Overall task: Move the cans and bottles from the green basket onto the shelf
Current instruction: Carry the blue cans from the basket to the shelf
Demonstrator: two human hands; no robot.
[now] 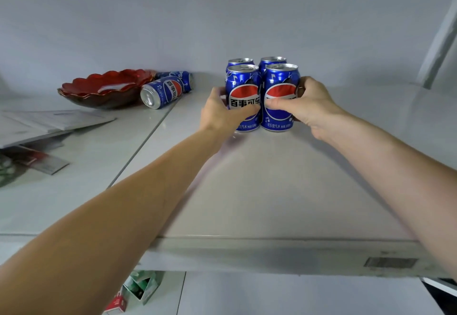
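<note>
on the shelf [259,191] i see my left hand [222,112] with its grip wrapped round the front left can [243,97] and my right hand [309,107] holding the front right can [280,97], both upright, logos facing me. two more upright cans [257,62] touch behind them. far left, two cans [165,89] lie on their sides beside a red bowl [106,87], with papers [49,124] nearer.
</note>
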